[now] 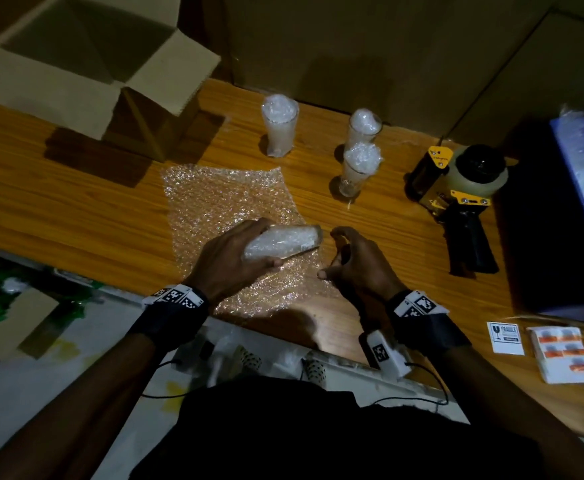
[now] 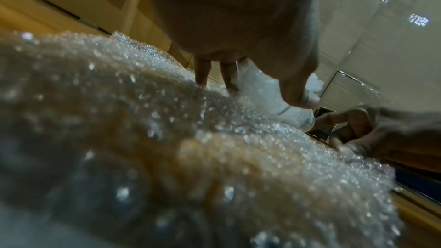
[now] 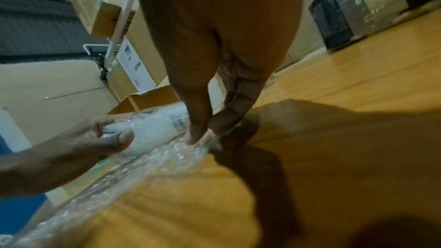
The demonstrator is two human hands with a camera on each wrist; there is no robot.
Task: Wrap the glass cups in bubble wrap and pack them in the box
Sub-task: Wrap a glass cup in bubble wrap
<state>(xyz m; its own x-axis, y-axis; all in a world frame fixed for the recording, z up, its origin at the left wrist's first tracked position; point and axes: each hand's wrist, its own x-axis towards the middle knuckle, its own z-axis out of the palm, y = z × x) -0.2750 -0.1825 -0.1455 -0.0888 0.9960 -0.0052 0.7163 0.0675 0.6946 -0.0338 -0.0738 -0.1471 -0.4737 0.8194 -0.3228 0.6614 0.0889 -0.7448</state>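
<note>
A packing room: stacked cartons [image 1: 370, 46], tape dispenser [image 1: 456, 199], fragile labels [image 1: 505, 337] on a bench

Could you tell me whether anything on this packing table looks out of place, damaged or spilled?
Nothing stands out. One glass cup lies on its side on the bubble wrap sheet, gripped by the left hand, which suits wrapping. Three stuffed cups stand upright and the open box waits at the back left.

The surface [image 1: 380, 216] is orange-brown wood grain; the box [image 1: 86, 64] is plain tan cardboard. The bubble wrap sheet [image 1: 221, 199] is clear with a fine dotted bubble texture, and the glass cups [image 1: 279, 124] are clear with white filling. The tape dispenser [image 1: 456, 199] is black and yellow.
</note>
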